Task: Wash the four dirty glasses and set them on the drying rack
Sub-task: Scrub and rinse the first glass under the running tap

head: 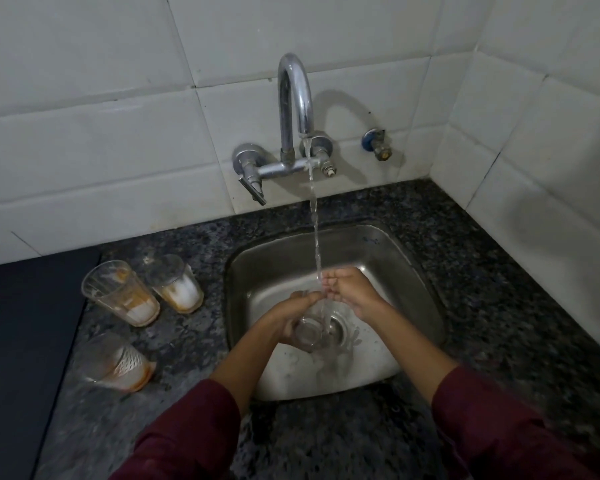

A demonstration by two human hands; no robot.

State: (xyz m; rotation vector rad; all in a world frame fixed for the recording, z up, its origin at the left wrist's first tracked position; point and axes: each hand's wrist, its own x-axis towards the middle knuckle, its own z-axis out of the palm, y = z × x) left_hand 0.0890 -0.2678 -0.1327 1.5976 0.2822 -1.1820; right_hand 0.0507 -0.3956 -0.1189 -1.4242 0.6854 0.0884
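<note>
My left hand (293, 315) grips a clear glass (309, 332) over the steel sink (257, 268), tilted with its base toward me. My right hand (349, 289) rests at the glass's rim, fingers curled there under the running water stream (315, 237). Three dirty glasses stand on the dark granite counter to the left of the sink: two at the back, one (120, 292) beside the other (175, 284), and a third (115, 363) nearer to me. All three carry orange and white residue. No drying rack is in view.
A chrome wall tap (293, 109) arches over the sink, with a small valve (378, 145) to its right. White tiled walls close off the back and right. A dark flat surface (25, 323) lies at the far left of the counter.
</note>
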